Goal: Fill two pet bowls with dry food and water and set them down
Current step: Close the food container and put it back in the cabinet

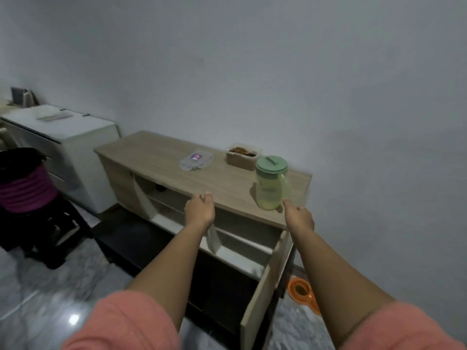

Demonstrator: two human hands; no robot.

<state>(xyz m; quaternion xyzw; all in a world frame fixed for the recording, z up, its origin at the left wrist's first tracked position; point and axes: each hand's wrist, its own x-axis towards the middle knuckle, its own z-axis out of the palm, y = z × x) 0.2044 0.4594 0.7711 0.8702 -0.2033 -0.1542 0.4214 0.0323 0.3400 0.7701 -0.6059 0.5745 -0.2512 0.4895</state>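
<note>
A pale green water jug (270, 185) with a green lid stands near the front right of a wooden cabinet top (177, 170). Behind it sits an open clear tub of brown dry food (243, 155), and its clear lid (195, 161) lies to the left. An orange pet bowl (302, 291) with brown food in it rests on the floor by the cabinet's right side. My left hand (199, 209) hovers at the cabinet's front edge, holding nothing. My right hand (298, 218) reaches toward the jug's base, fingers apart, not touching it.
The cabinet's right door (262, 294) hangs open toward me, another door on the left is ajar. A white appliance (63, 140) stands to the left against the wall. A black stool with a dark and purple bundle (27, 188) is at far left. The floor is glossy marble tile.
</note>
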